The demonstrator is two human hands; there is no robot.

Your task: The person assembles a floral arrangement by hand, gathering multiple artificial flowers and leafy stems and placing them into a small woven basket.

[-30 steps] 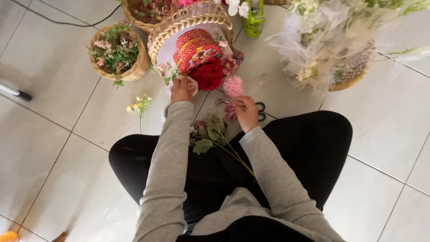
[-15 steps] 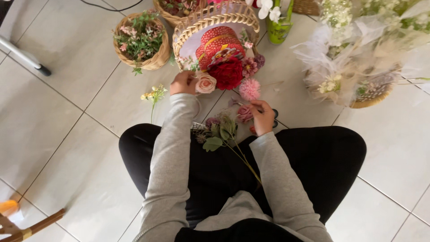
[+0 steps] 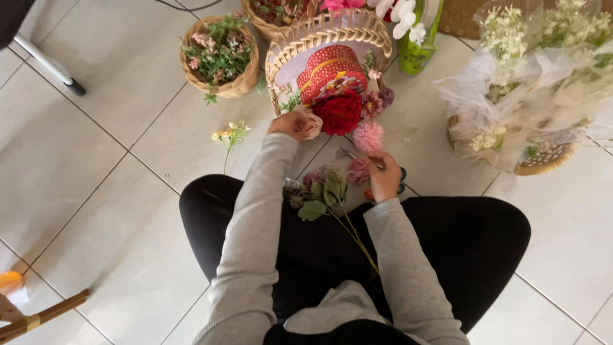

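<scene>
- Down at the front rim of the woven wicker basket (image 3: 332, 32), the left hand (image 3: 290, 122) closes its fingers round a pale pink fabric rose (image 3: 313, 124), pressing it against the basket's edge.
- Inside that basket lies a rounded red box (image 3: 329, 67) with a yellow band, and a ruffled deep red bloom (image 3: 338, 112) sits just beside the pale rose.
- Lower, the right hand (image 3: 385, 177) rests on the glossy floor tiles (image 3: 96, 128), fingers curled over a small pink flower (image 3: 359, 169); how firmly it grips I cannot tell.
- A fluffy pink pom-pom bloom (image 3: 368, 135) lies between the two hands.
- Across the black-clad lap lies a leafy stem (image 3: 332, 204) with dusty purple heads.
- Off left stands a smaller round wicker basket (image 3: 220, 54) of greenery.
</scene>
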